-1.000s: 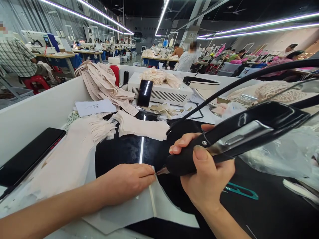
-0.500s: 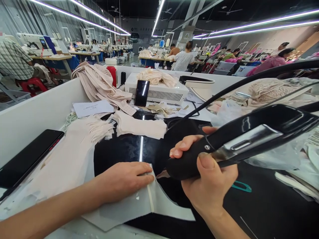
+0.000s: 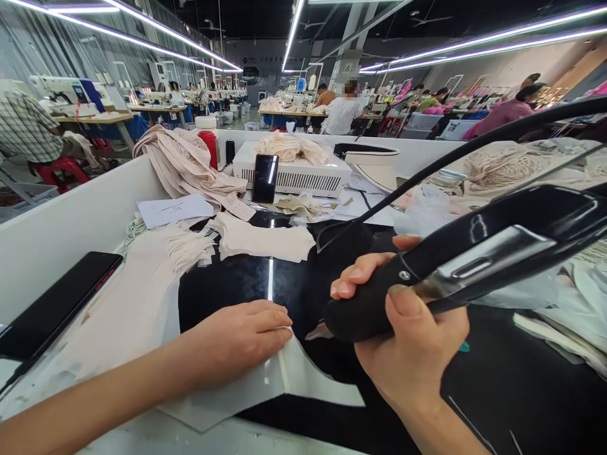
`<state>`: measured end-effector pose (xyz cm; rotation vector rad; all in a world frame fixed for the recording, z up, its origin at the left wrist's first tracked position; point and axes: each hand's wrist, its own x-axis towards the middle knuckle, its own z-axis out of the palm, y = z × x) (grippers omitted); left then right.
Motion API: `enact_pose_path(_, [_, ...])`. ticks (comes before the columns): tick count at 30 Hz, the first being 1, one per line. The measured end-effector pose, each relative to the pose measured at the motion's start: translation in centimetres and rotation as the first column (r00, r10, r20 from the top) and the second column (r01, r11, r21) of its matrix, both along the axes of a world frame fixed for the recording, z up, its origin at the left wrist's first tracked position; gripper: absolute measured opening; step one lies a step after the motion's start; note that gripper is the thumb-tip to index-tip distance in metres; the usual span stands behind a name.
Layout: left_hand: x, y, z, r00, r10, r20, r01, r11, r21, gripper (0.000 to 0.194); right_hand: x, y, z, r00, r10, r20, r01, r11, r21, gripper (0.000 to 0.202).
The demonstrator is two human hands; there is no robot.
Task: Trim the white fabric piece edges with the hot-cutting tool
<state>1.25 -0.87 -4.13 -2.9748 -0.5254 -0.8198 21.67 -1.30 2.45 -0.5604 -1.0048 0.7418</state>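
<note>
1. A worker's right hand [image 3: 417, 354] is clamped around a black handheld power tool [image 3: 512, 218] at right, its palm turned upward, thumb laid along the near side and fingers curled over the far side.
2. The tool, fitted with a silver panel [image 3: 493, 259], slants down toward the center, its metal tip [image 3: 320, 330] just beside the left fingertips.
3. The left hand [image 3: 241, 341] lies palm down, fingers together and pointing right, on a pale sheet [image 3: 246, 401] at near center; with the thumb hidden, whether it pinches the sheet cannot be told. The forearm enters from the near left.
4. A narrow cream strip [image 3: 283, 373] runs along the sheet from the fingertips toward the near side, over a glossy black surface [image 3: 227, 284].
5. Beyond the left hand rests a stack of cream fabric pieces [image 3: 265, 240]; to its left, a white paper [image 3: 175, 210] carries printed lines too small to read.
6. A large black phone [image 3: 57, 303] lies at left, while a smaller smartphone [image 3: 264, 178] leans upright against a vented white box [image 3: 294, 174].
7. On a far pillar is what appears to be a triangular warning sign [image 3: 348, 68].
</note>
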Motion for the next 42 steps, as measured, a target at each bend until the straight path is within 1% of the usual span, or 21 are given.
enact_pose_path(2, [0.4,-0.3,0.5,1.000,0.001,-0.012,-0.002,0.999,-0.054,0.024,0.1,-0.1,0.0,1.000,0.003,0.001,-0.003,1.000,-0.004,0.043])
enact_pose_path(4, [0.8,-0.6,0.8,0.998,0.000,-0.060,-0.007,0.993,-0.115,0.024,0.1,-0.3,-0.2,1.000,0.013,0.007,-0.013,1.000,-0.010,0.044])
enact_pose_path(7, [1.0,-0.9,0.7,0.993,-0.003,-0.115,-0.013,0.990,-0.137,0.023,0.1,-0.4,-0.3,1.000,0.017,0.016,-0.017,1.000,-0.020,0.046])
enact_pose_path(10, [0.9,-1.1,0.4,0.995,0.003,-0.104,-0.015,0.993,-0.115,0.020,0.1,-0.6,-0.6,0.999,0.017,0.027,-0.016,0.999,-0.040,0.047])
enact_pose_path(13, [0.8,-1.3,0.2,0.996,0.006,-0.089,-0.011,0.998,-0.056,0.019,0.1,-0.7,-0.8,0.999,0.026,0.031,-0.024,0.998,-0.061,0.048])
enact_pose_path(16, [0.8,-1.5,0.1,0.997,0.002,-0.075,-0.001,1.000,0.007,0.019,0.0,-0.7,-1.0,0.999,0.038,0.025,-0.037,0.998,-0.058,0.049])
enact_pose_path(19, [0.8,-1.6,0.0,0.998,0.003,-0.069,-0.001,0.999,0.033,0.020,-0.1,-0.8,-1.0,0.998,0.051,0.026,-0.050,0.998,-0.048,0.047])
enact_pose_path(26, [0.6,-1.9,-0.3,0.994,0.028,-0.102,-0.023,0.998,0.051,0.021,-0.4,-0.9,-1.5,0.997,0.076,0.027,-0.075,0.996,-0.045,0.043])
enact_pose_path(30, [0.5,-2.1,-0.3,0.991,0.031,-0.127,-0.025,0.998,0.050,0.023,-0.4,-1.0,-1.5,0.996,0.077,0.048,-0.075,0.996,-0.042,0.037])
enact_pose_path(36, [0.2,-2.1,-0.4,0.986,0.042,-0.164,-0.032,0.998,0.062,0.026,0.3,-1.6,-1.1,0.999,0.028,0.043,-0.026,0.998,-0.053,0.043])
enact_pose_path(42, [0.1,-2.2,-0.3,0.982,0.044,-0.182,-0.037,0.998,0.044,0.028,0.3,-2.0,-1.5,0.997,0.054,0.057,-0.051,0.997,-0.051,0.043])
